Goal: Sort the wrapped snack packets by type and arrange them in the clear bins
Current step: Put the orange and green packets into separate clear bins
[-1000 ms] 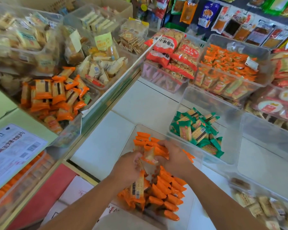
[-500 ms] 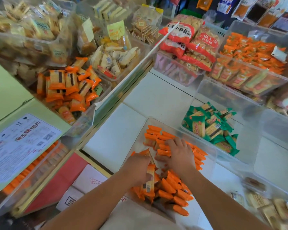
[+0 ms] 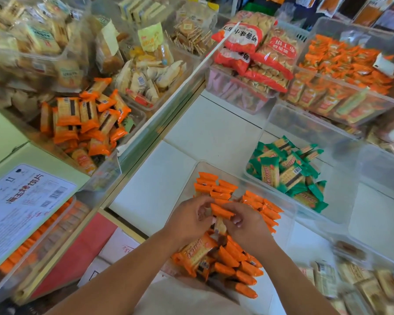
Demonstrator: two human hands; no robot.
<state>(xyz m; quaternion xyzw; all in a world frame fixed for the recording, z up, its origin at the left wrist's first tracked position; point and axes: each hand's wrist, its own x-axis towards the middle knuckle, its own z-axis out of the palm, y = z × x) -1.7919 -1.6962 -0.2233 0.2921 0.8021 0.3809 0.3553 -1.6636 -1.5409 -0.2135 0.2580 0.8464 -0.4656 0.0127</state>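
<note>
Right hand (image 3: 246,223) is lifting off the packed row (image 3: 214,188) and meeting left hand (image 3: 189,220), both pinching one orange packet (image 3: 221,211) on edge over the clear bin (image 3: 248,184), probably next for slotting in.

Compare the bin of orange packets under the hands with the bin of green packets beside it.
The orange-packet bin holds orange packets, mostly lined up on edge. The green-packet bin holds green packets in a loose heap. The left hand and right hand hold orange packets over the orange-packet bin, while nothing touches the green-packet bin. Both are clear bins on the white counter.
</note>
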